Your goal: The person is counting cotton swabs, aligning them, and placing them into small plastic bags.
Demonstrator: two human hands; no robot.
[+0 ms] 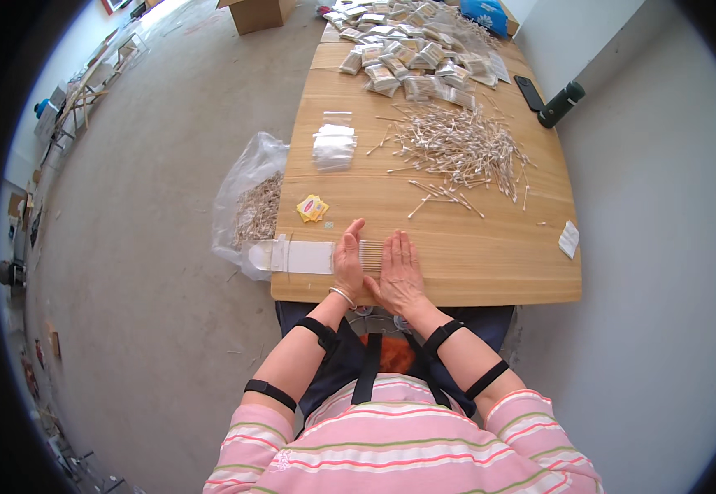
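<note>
Your left hand point(347, 262) and right hand point(399, 272) lie flat and open, fingers stretched out, on either side of a neat row of thin white-tipped cotton swabs point(370, 255) at the near edge of the light wooden counter point(490, 263). A clear plastic sleeve point(296, 256) lies just left of your left hand. Farther out sits a loose heap of swabs point(457, 148).

Head view: from above the wooden table point(473, 263), facing steeply down.
Range: near edge close, far end distant.
</note>
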